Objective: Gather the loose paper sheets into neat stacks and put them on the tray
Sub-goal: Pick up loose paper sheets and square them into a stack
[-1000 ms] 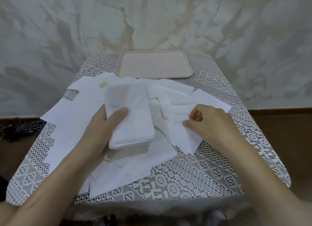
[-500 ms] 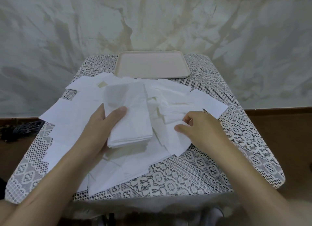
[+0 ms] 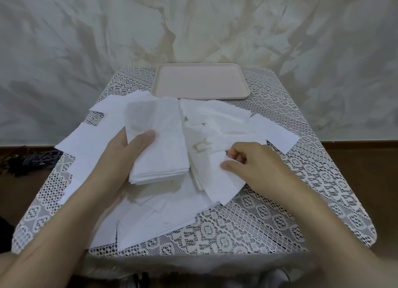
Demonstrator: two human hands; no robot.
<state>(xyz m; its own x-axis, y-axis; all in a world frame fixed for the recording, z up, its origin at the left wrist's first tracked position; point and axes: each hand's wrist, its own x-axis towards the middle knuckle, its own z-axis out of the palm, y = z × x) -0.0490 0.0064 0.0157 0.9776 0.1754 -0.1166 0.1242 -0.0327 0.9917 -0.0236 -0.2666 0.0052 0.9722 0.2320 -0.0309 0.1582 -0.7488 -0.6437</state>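
White loose paper sheets (image 3: 90, 150) cover most of the middle of the frame, fanned and overlapping in no order, so I reckon the bulk of the gathering is left to do. Above them, at upper centre, the pale pink rectangular plastic tray (image 3: 200, 81) carries nothing; no stack has reached it yet. My one squared-up stack of white sheets (image 3: 159, 154) sits left of centre, lifted over the heap. My left hand (image 3: 120, 158) clasps it, thumb pressed on top, fingers out of sight beneath. Just right of it my right hand (image 3: 256, 165) pinches the edge of a single curling white sheet (image 3: 217, 184) between thumb and bent fingers; I judge it is next for the stack.

Behind everything a grey-white marbled wall (image 3: 86, 40) fills the upper half. The table under a white lace cloth (image 3: 301, 180) takes the lower half, its pattern showing wherever no paper lies. Brown floor (image 3: 361, 169) shows at both sides, and a small tangle of dark cables (image 3: 32, 160) lies at the left edge.
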